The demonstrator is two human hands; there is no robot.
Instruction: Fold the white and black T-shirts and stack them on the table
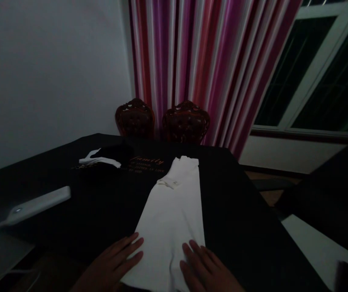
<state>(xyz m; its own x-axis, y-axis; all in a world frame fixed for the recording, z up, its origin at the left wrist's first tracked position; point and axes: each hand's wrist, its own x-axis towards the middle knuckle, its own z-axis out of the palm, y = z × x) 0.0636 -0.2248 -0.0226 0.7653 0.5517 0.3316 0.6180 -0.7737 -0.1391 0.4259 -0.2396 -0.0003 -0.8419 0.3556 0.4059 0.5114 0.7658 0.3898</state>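
Observation:
A white garment (174, 215), long and folded narrow, lies stretched out over the black table in front of me. Its far end is the narrower one, and a small bunched piece of cloth sits on its left side partway up. My left hand (113, 259) touches the garment's near left edge, fingers extended and slightly apart. On the near right part rests my right hand (206, 267), its fingers spread over the cloth. A few creases run between the two hands. The dim light hides which kind of garment it is.
The black tablecloth (231, 211) bears gold lettering. A black-and-white cloth item (101, 160) lies at the far left. Nearer is a long white device (40, 206) with a cord. Two carved chairs (186, 121) stand behind the table, before a striped curtain (198, 61).

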